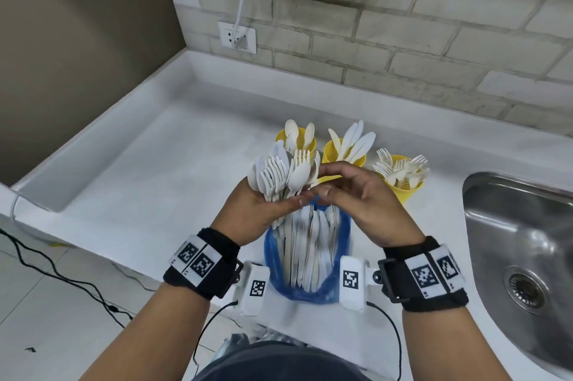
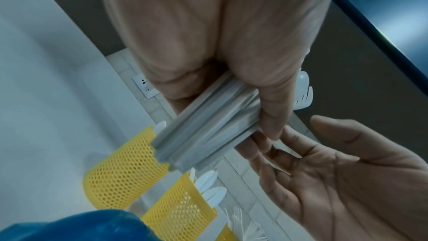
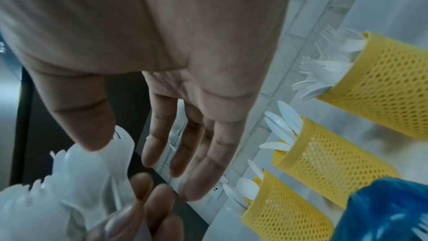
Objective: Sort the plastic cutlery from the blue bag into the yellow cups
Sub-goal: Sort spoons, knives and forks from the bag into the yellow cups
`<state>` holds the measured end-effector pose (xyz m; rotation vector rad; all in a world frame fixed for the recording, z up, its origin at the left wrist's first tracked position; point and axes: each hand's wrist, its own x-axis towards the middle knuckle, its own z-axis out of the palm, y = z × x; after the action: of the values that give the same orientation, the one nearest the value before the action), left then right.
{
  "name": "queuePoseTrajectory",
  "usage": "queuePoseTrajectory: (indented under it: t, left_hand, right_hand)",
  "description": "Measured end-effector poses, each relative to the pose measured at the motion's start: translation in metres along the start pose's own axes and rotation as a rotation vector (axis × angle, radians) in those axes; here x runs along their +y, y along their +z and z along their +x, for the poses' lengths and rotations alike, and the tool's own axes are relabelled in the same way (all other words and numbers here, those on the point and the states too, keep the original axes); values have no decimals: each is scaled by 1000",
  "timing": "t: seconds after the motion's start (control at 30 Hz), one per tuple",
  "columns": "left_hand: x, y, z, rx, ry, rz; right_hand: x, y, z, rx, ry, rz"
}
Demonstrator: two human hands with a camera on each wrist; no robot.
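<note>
My left hand (image 1: 273, 203) grips a fanned bunch of white plastic cutlery (image 1: 279, 176), forks, spoons and knives mixed; the left wrist view shows their handles (image 2: 203, 131) clamped under the thumb. My right hand (image 1: 338, 191) hovers just right of the bunch with relaxed, nearly straight fingers (image 3: 176, 144), its thumb by the cutlery heads. The blue bag (image 1: 341, 244) lies between my wrists, full of cutlery. Behind stand three yellow mesh cups: spoons (image 1: 310, 141), knives (image 1: 330, 154), forks (image 1: 409, 191).
A steel sink (image 1: 521, 241) is set into the white counter (image 1: 155, 169) at the right. A tiled wall with an outlet (image 1: 237, 37) and a white cable rises behind. The counter has a raised rim on the left; black cables lie on the floor below.
</note>
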<state>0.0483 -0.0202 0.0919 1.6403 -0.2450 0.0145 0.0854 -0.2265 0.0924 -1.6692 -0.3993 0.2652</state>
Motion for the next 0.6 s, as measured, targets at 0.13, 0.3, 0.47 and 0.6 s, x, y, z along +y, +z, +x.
queuePoseTrajectory:
  t: [0.13, 0.3, 0.47, 0.6]
  left_hand:
    - [-2, -5, 4, 22, 6, 41]
    - [-7, -9, 11, 32, -20, 78]
    - [-6, -8, 19, 35, 2, 48]
    - [-7, -6, 22, 33, -17, 41]
  right_hand:
    - [1, 4, 5, 26, -44, -107]
    - [-3, 4, 15, 59, -104, -133]
    - [-3, 2, 24, 56, -144, -155]
    - [-4, 1, 27, 99, -133, -112]
